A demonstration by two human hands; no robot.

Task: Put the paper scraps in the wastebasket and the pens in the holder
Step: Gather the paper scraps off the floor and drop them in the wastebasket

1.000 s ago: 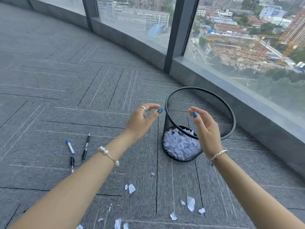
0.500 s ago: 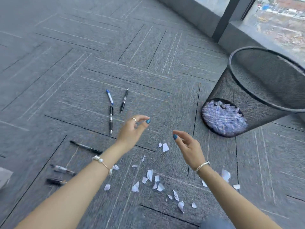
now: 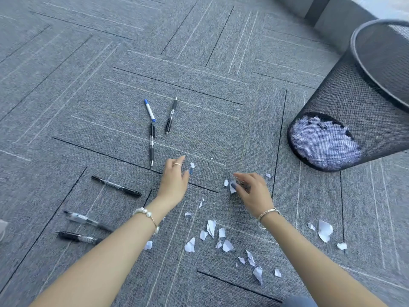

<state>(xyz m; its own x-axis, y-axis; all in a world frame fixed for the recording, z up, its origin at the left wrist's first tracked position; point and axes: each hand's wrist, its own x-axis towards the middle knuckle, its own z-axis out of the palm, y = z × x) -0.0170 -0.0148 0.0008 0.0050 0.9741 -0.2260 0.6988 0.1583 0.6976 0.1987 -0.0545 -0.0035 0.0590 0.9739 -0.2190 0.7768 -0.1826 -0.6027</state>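
Several white paper scraps [image 3: 212, 234] lie scattered on the grey carpet in front of me. My right hand [image 3: 253, 192] is low over the floor and pinches one scrap [image 3: 232, 189] between thumb and fingers. My left hand [image 3: 174, 181] hovers open and empty, its fingertips close to a tiny scrap [image 3: 192, 165]. Several pens lie to the left: a blue-and-white pen [image 3: 149, 110], a black pen [image 3: 171, 116], another black pen [image 3: 152, 145], a black marker [image 3: 116, 186] and two more by my left forearm [image 3: 87, 220]. The black mesh wastebasket [image 3: 354, 103] stands at the right with scraps inside.
A larger scrap [image 3: 325, 230] and smaller bits lie below the wastebasket on the right. The grey window-ledge wall [image 3: 327, 17] runs behind the basket at the top right. A pale object [image 3: 2, 229] is cut off at the left edge.
My view has dropped from the wastebasket to the floor. Both hands have come down from the basket's rim to the carpet, and my right hand has closed on a scrap.
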